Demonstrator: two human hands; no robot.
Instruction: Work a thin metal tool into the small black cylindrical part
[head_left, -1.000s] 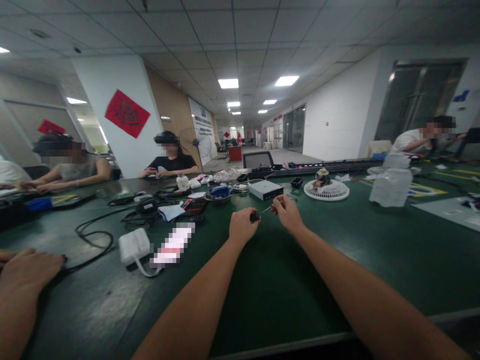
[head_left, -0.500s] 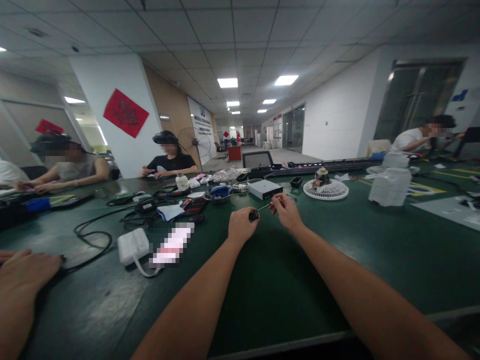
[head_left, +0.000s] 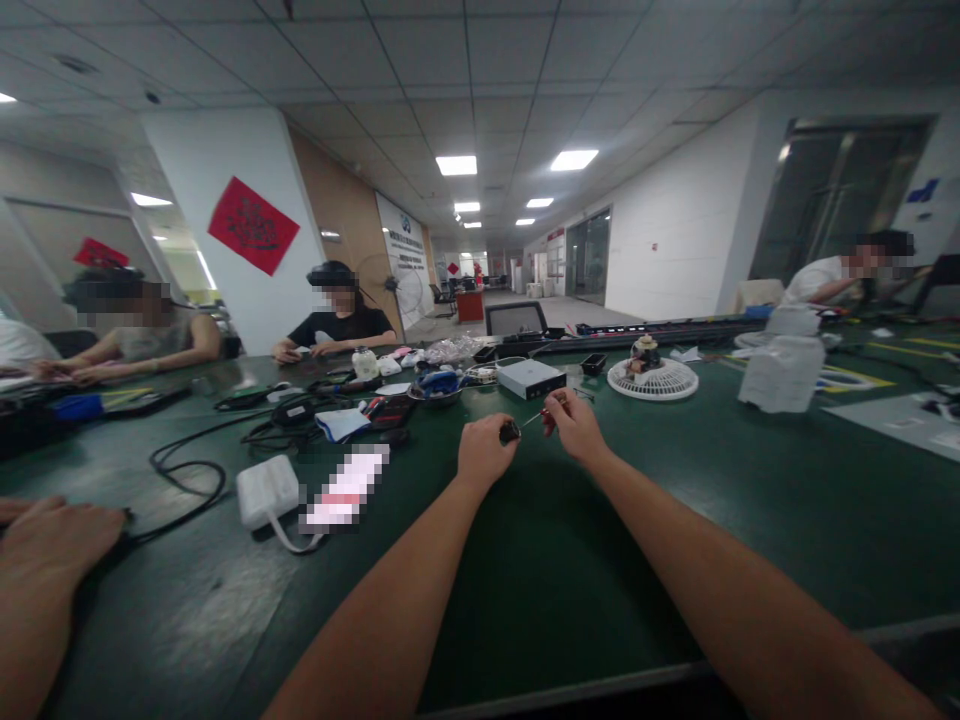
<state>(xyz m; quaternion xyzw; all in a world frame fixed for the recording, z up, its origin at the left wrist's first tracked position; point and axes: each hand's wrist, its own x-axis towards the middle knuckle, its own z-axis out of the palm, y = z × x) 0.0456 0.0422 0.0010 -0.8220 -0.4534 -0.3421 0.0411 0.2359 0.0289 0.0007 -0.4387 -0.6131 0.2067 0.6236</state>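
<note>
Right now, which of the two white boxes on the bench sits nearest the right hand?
The flat white box just beyond the right hand; the white power adapter lies far off to the left.

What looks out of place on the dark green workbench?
A round white slotted fan lies flat on the dark green workbench, grille up rather than standing, with a small motor-like part sitting on its centre.

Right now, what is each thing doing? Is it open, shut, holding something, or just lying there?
Left hand: shut around a small black part
Right hand: pinching a thin metal tool
Another person's hand: resting flat, palm down
White power adapter: lying still, not held
Flat silver box: closed
</note>
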